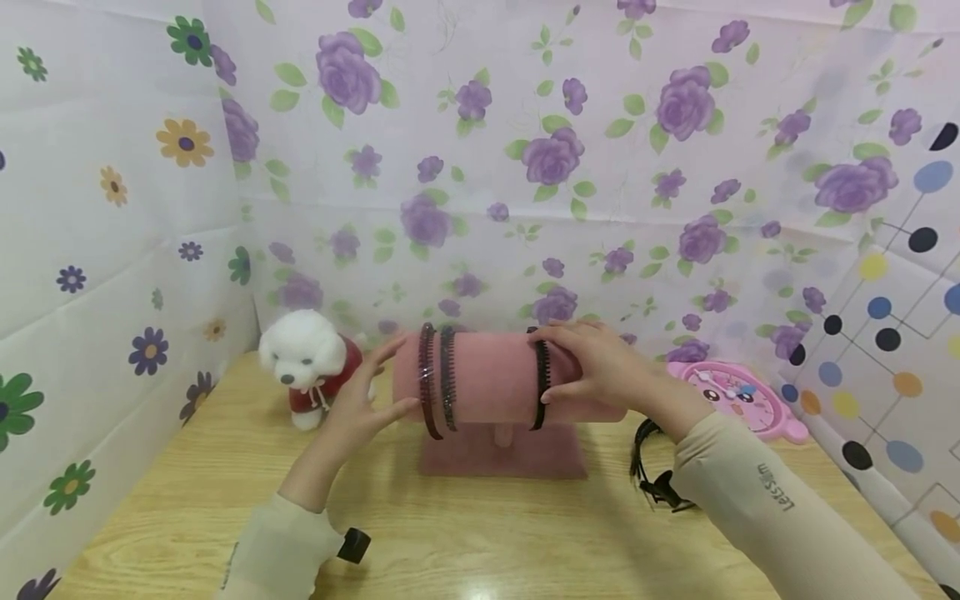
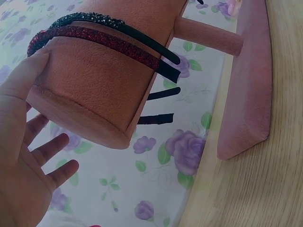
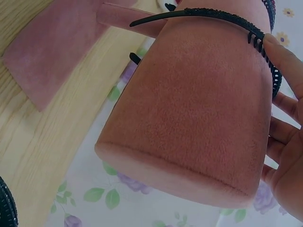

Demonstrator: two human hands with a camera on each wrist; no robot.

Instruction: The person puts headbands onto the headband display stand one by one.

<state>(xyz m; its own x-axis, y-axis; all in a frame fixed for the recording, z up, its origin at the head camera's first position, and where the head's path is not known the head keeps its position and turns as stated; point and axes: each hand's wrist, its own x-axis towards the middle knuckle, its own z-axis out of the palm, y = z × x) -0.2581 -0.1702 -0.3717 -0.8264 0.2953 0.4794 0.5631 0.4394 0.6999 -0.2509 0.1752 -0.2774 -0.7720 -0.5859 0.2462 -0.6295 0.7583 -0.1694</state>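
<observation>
A pink padded headband stand (image 1: 491,379) rises from a flat pink base. Round its left part sit a dark red glittery headband (image 1: 427,383) and a dark silvery sparkly headband (image 1: 448,379). A black toothed headband (image 1: 541,383) circles the right part. My left hand (image 1: 367,400) is at the roll's left end, thumb against the padding beside the red headband, the other fingers spread apart in the left wrist view. My right hand (image 1: 596,362) holds the black headband, thumb on its front and fingers over the top; the far fingertips are partly hidden.
A white plush dog (image 1: 303,354) in red stands behind my left hand. At right, other black headbands (image 1: 652,471) lie on the wooden table (image 1: 480,533), partly behind my forearm, before a pink clock (image 1: 738,400). Patterned cloth (image 1: 480,275) hangs round the table.
</observation>
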